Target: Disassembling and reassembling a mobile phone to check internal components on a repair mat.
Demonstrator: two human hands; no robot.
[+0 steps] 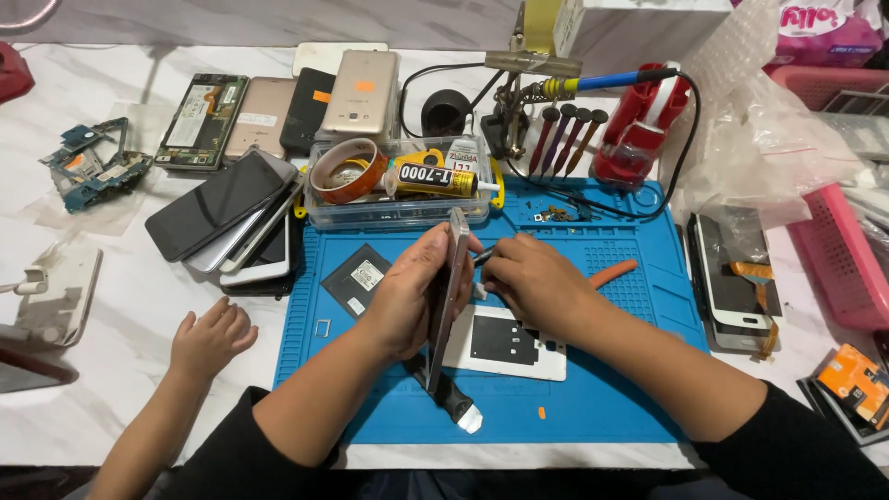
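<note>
Over the blue mat (pixel 593 407), the left hand (pixel 407 296) grips a phone (pixel 446 296) on its edge, the right hand (pixel 532 282) at its three o'clock pinches a thin tool (pixel 483 256) against it, so the phone looks only partly opened.

A stack of phones (pixel 231 218), clear box (pixel 398 208), red stand (pixel 639 125) and pink basket (pixel 847 259) ring the blue mat (pixel 593 407)

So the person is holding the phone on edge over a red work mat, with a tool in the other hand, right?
Not quite: the work mat is blue, not red, as the head view shows. The left hand does hold the phone on edge, and the right hand holds a tool.
</note>
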